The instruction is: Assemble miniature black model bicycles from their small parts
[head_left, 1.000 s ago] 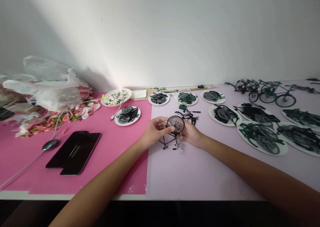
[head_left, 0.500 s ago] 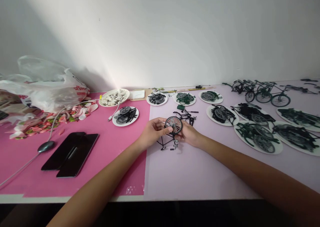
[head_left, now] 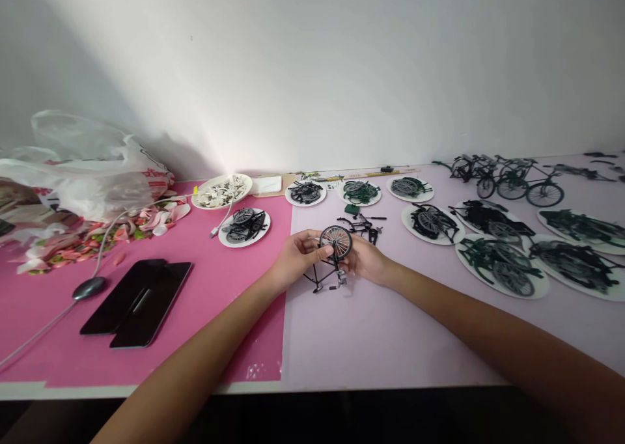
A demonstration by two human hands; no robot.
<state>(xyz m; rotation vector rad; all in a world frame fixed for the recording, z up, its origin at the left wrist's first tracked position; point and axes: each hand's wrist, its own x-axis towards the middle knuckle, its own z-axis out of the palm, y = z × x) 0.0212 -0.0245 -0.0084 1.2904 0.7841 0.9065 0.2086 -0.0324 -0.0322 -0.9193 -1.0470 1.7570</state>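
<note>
A small black toy bicycle (head_left: 335, 242) is held between both hands over the lilac half of the table, its spoked wheel uppermost and its frame hanging below. My left hand (head_left: 296, 260) is closed on it, thumb pressed near the wheel's hub. From the other side my right hand (head_left: 367, 260) grips it, with fingers partly hidden behind the wheel. Just beyond the hands lie loose black bicycle parts (head_left: 367, 226) and a small green piece (head_left: 351, 209).
White plates of dark bicycle parts (head_left: 500, 268) stand at right and behind. Toy bicycles (head_left: 530, 182) are at back right. On the pink side are two black phones (head_left: 141, 304), a cable puck (head_left: 89, 288), petals (head_left: 97, 239), a plastic bag (head_left: 102, 170) and a bowl of pale pieces (head_left: 222, 191).
The toy bicycle and its wheel have shifted very slightly left and turned a little in my hands. Both hands keep their grip; the whole view has moved slightly.
</note>
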